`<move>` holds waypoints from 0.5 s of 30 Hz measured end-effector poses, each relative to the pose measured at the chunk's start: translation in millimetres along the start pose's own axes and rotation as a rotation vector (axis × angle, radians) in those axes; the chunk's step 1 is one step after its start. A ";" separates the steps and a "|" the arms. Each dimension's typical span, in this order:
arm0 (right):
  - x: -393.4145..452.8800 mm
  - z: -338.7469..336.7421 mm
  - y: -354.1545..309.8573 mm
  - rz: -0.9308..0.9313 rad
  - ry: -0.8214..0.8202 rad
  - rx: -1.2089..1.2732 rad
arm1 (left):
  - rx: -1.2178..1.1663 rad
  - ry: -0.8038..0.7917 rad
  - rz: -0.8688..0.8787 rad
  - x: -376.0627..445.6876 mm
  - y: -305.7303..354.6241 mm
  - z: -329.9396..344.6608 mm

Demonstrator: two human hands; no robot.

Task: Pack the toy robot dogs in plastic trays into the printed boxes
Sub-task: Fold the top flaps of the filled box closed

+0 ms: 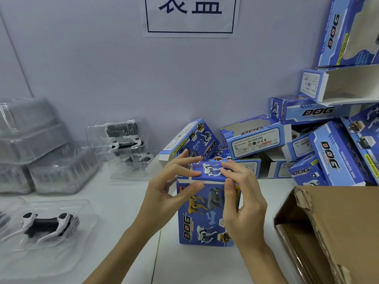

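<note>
A blue printed box (205, 212) stands upright on the white table (127, 191) at centre. My left hand (174, 187) holds its upper left corner, fingers on the top flap and thumb on the front face. My right hand (240, 193) grips the upper right corner the same way, fingers pressing the top flap down. A black-and-white toy robot dog (47, 224) lies in a clear plastic tray (82, 242) at the left front. Another tray with dogs (125, 144) stands further back.
Stacked empty clear trays (41, 150) sit at the far left. A heap of blue printed boxes (320, 144), some open, fills the back right. An open brown carton (328, 232) stands at the right front. A wall with a paper sign (190, 15) is behind.
</note>
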State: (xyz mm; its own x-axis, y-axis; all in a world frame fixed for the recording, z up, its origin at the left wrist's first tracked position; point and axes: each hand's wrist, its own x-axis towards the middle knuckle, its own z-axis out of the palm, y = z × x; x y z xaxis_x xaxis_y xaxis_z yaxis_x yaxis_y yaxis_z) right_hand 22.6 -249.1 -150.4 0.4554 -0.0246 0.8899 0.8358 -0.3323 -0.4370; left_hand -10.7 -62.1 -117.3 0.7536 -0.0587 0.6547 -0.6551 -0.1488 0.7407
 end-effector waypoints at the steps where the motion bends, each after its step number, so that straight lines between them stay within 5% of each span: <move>1: -0.3 0.6 -0.4 0.002 -0.001 0.002 | -0.011 0.010 0.012 -1.0 -1.7 1.3; 15: -1.0 6.6 -2.8 0.057 0.022 0.023 | -0.077 0.192 0.041 -4.2 -4.0 17.2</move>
State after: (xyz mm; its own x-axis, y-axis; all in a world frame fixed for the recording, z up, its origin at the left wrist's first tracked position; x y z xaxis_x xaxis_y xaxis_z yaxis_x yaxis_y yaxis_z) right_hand 21.9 -241.9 -151.0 0.4959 -0.0632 0.8661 0.8157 -0.3083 -0.4895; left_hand -10.4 -78.3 -125.6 0.7072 0.1273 0.6955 -0.6924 -0.0743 0.7177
